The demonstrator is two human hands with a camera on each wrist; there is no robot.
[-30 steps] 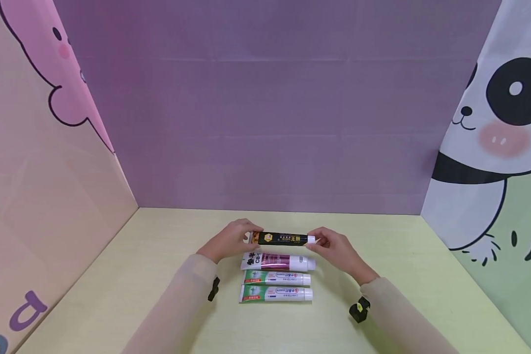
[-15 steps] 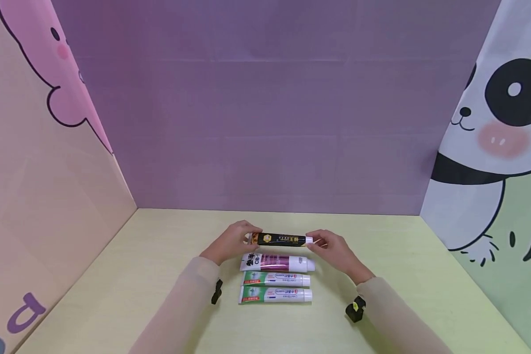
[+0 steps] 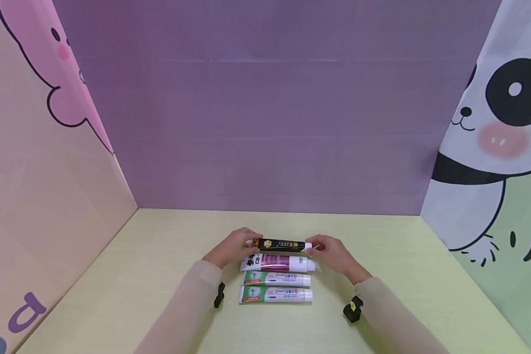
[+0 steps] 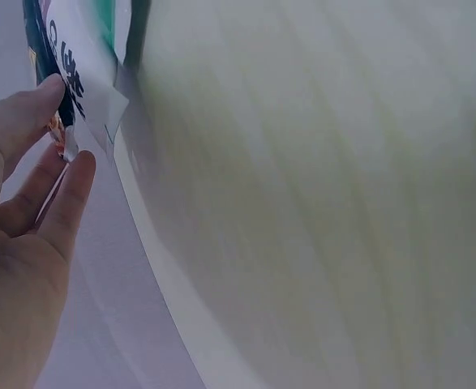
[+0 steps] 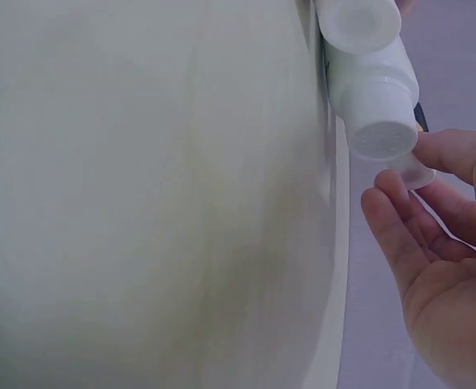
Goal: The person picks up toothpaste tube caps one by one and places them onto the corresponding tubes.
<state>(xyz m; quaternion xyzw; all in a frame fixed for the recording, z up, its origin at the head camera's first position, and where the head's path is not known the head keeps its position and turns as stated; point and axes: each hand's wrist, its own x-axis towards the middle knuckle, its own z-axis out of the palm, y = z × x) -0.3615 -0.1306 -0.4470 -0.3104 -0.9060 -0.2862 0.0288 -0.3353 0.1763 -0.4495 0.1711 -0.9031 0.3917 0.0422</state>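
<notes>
A black toothpaste tube with gold print lies crosswise between both hands, just behind a row of other tubes. My left hand pinches its flat tail end between thumb and fingers. At the other end my right hand pinches the white cap. Directly in front lies a white and purple toothpaste tube, its tail partly behind the left fingers. Nearer still are two green and white toothpaste tubes, one behind the other, all with caps to the right.
The tubes lie on a pale wooden table. A purple panel rises along its back edge. Printed panels stand at the left and at the right. Black wrist devices sit on the left wrist and right wrist.
Both hands have brought the black toothpaste tube a little nearer and closer to the white and purple tube. The other tubes have stayed in place.
</notes>
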